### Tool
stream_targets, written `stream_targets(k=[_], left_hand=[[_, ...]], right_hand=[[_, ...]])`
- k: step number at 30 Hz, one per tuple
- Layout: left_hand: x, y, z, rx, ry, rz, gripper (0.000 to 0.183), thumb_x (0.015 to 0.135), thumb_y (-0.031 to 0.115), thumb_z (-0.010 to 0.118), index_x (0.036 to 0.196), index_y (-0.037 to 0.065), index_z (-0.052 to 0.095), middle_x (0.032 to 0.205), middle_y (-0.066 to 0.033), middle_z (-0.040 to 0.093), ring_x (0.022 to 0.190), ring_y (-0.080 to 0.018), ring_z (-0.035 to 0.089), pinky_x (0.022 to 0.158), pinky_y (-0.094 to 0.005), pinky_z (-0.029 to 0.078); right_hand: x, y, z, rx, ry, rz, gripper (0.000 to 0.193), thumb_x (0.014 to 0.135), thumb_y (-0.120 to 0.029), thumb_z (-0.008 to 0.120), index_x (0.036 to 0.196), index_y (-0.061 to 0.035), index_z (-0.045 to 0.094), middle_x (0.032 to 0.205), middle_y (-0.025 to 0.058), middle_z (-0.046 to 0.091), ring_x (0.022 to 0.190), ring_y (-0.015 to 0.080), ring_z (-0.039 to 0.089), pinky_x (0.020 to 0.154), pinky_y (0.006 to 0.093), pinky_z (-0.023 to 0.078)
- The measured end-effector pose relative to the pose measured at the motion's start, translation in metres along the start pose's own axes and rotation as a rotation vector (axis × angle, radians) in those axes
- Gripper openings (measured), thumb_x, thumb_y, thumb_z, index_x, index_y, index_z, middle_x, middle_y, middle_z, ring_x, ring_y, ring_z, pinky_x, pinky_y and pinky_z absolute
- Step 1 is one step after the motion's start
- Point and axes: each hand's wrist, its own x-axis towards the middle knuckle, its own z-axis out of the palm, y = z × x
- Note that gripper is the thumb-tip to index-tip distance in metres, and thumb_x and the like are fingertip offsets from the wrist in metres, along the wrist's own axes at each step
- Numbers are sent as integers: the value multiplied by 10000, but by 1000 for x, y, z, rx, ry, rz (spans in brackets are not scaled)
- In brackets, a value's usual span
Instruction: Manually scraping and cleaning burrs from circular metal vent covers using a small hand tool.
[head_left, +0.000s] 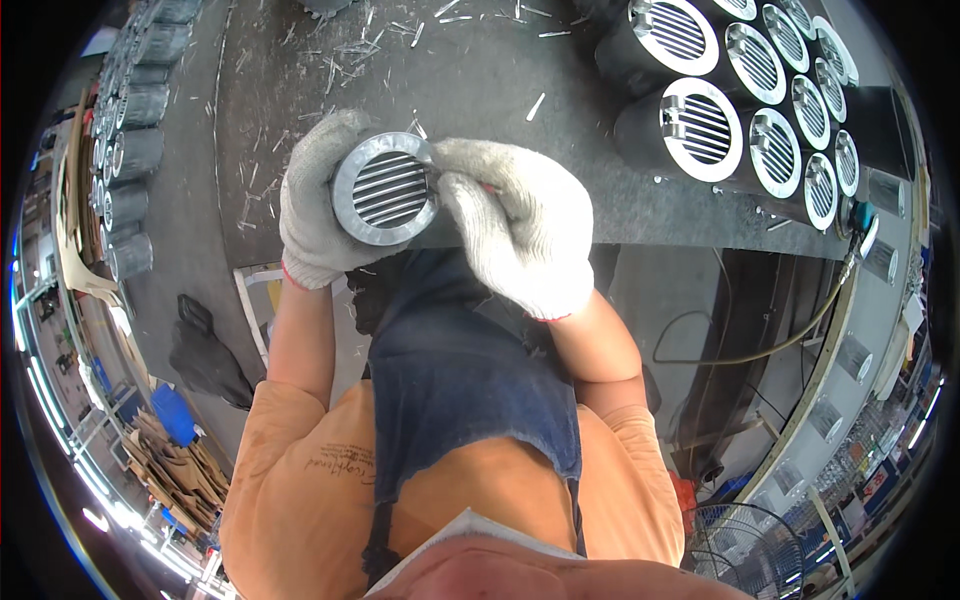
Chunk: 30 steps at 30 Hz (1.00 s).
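A round metal vent (390, 188) with a flat pale ring and slanted slats faces up above the near part of the dark table. My left hand (310, 205), in a whitish knitted glove, is wrapped round its left side and underside. At the right edge of the ring, my right hand (530, 215), gloved too, has its thumb and forefinger pinched together. A small dark bit shows by those fingertips, but I cannot make out what it is. The fingers of my left hand are partly hidden behind the vent.
Similar round vents (703, 130) on dark cylinders stand grouped at the right of the table (480, 80). Thin metal slivers (536, 107) lie scattered across it. Metal cylinders (135, 150) line the far left. A hose (760, 358) hangs at the right, above a fan (745, 550).
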Motion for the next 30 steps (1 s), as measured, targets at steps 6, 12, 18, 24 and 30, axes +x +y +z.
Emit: stream_targets(k=[6,12,18,24,30], left_hand=[[-6,-7,-4,-18,-14,-101,1157,557,238,1086,1533,0,512,1479,-188,635,1303,-348,686,1117,-461,567],[-18,-9,-11,-920,-29,-742,1176,508,177,1006,1556,-43,518,1453,-128,674,1316,-274,679,1197,-439,503],[10,-12,-20,-1001,-483,-739,956,688,191,944,1547,-14,579,1464,-89,687,1339,-177,646,1182,-374,499],[53,59,-52,136,-226,-793,757,883,75,781,1590,-30,532,1465,-232,696,1359,-322,685,1160,-394,530],[29,80,-23,258,-239,-464,1218,607,183,1000,1647,-19,399,1495,-297,606,1340,-460,665,1105,-498,570]], right_hand=[[-4,0,-5,46,66,-30,248,903,-41,823,1150,-55,807,1017,120,828,864,301,794,779,375,621],[9,5,1,471,265,-95,299,1020,16,647,1301,30,749,1160,211,814,1014,273,804,911,374,649],[2,18,46,909,108,339,343,1136,-83,587,1448,46,645,1383,166,753,1205,240,749,1087,346,572],[-13,10,66,580,294,341,471,1178,-170,550,1594,46,500,1560,211,628,1438,282,602,1246,425,463],[-33,-3,72,644,396,448,407,1135,-57,577,1529,38,605,1481,195,699,1386,260,652,1210,382,481]])
